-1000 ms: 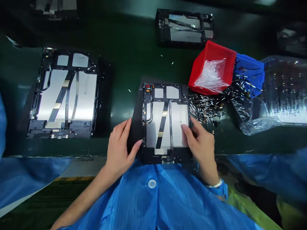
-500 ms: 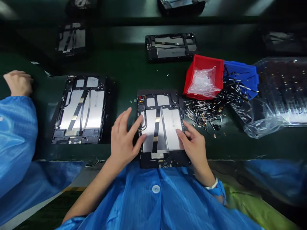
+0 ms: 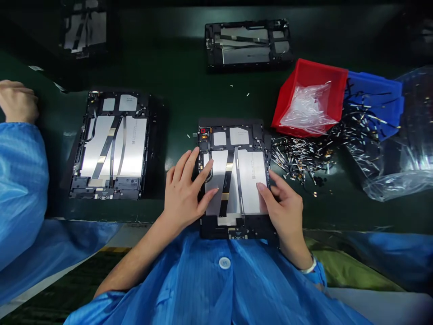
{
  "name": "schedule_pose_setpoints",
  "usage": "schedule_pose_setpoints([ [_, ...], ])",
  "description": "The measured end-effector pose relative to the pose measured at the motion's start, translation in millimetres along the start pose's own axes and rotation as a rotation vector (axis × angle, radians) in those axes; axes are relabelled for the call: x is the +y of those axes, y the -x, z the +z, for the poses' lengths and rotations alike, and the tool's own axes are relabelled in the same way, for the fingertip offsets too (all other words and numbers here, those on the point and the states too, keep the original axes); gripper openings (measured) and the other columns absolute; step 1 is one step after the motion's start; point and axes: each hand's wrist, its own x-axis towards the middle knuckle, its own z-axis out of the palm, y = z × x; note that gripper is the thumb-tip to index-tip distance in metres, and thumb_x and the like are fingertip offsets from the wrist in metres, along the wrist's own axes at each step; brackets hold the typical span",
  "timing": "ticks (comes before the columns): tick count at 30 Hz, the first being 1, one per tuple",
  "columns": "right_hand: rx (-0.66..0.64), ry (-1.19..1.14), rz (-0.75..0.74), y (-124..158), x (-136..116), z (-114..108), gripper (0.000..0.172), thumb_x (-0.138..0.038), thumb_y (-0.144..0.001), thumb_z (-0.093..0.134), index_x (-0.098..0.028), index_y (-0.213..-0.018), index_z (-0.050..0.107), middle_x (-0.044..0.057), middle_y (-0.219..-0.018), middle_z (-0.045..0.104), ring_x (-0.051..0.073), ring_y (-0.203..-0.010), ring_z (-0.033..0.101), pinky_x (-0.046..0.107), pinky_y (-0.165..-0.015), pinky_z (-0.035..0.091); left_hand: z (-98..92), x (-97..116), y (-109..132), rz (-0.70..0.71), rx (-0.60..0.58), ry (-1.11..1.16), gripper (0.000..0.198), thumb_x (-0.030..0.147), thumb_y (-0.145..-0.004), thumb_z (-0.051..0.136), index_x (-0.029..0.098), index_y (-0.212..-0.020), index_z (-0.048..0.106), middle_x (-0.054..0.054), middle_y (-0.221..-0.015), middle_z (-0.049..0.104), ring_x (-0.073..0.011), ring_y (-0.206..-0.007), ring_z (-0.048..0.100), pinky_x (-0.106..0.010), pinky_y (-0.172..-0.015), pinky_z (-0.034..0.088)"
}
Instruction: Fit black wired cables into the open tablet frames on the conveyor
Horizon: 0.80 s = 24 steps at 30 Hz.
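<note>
An opened tablet point(image 3: 248, 174) lies face down in front of me, showing silver battery panels, flat ribbon cables and a black frame. My left hand point(image 3: 184, 194) rests open on its left side, fingers stretched over the black cable loop and the left panel. My right hand point(image 3: 282, 210) holds the tablet's right edge, thumb flat on the right panel and fingers curled round the frame.
A second opened tablet point(image 3: 111, 146) lies to the left, a third point(image 3: 248, 43) at the back. A red bin point(image 3: 309, 97), a blue bin point(image 3: 375, 106), a scatter of small cable parts point(image 3: 301, 158) and a plastic bag point(image 3: 402, 149) stand right. Another person's hand point(image 3: 16, 101) shows far left.
My left hand moved from the tablet's left edge onto its left panel, fingers spreading over the cable. The right hand kept its hold. Another person's hand came into view at the left.
</note>
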Motion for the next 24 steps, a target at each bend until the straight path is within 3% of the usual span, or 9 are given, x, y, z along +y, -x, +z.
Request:
schedule_pose_setpoints([
  [7,-0.002,0.006,0.011,1.5,-0.4,-0.6,0.052,-0.043,-0.08,0.064,-0.015,-0.124,0.065,-0.006,-0.05,0.052,0.01,-0.047,0.039,0.024,-0.046,0.034,-2.0,-4.8,-2.9,0.029,-0.037,-0.02,0.048,0.045,-0.095,0.048,0.023,-0.138,0.05,-0.016,-0.151,0.041,-0.0339,-0.138,0.038,-0.046,-0.097,0.038],
  [14,0.009,0.015,0.016,1.7,-1.6,-0.9,0.055,-0.044,-0.079,0.065,-0.013,-0.125,0.065,-0.007,-0.051,0.05,0.009,-0.049,0.039,0.023,-0.048,0.034,7.2,-7.3,-10.8,-0.055,-0.038,0.055,0.047,0.043,-0.096,0.046,0.026,-0.139,0.05,-0.013,-0.156,0.032,-0.0356,-0.142,0.029,-0.051,-0.103,0.034],
  [17,0.009,0.014,0.012,1.2,-1.8,-0.6,0.056,-0.043,-0.078,0.065,-0.011,-0.125,0.065,-0.006,-0.051,0.05,0.01,-0.049,0.04,0.023,-0.048,0.034,5.0,-5.6,-12.3,-0.083,-0.001,0.09,0.047,0.042,-0.096,0.047,0.025,-0.139,0.05,-0.015,-0.154,0.034,-0.0358,-0.141,0.032,-0.052,-0.103,0.035],
  [21,-0.004,0.051,-0.002,0.1,-3.3,-1.5,0.055,-0.043,-0.079,0.063,-0.011,-0.124,0.066,-0.005,-0.05,0.052,0.01,-0.048,0.04,0.023,-0.047,0.035,-3.8,-4.0,9.4,-0.167,0.075,0.254,0.058,0.039,-0.096,0.049,0.027,-0.15,0.033,-0.014,-0.147,0.043,-0.0288,-0.132,0.044,-0.047,-0.104,0.04],
  [24,-0.036,0.102,-0.008,-0.1,-4.2,-2.7,0.056,-0.047,-0.082,0.06,-0.012,-0.125,0.065,-0.005,-0.049,0.052,0.01,-0.047,0.041,0.023,-0.048,0.037,-7.4,1.0,34.7,-0.31,0.032,0.308,0.053,0.04,-0.095,0.05,0.026,-0.146,0.041,-0.012,-0.131,0.053,-0.0286,-0.121,0.05,-0.049,-0.101,0.044],
])
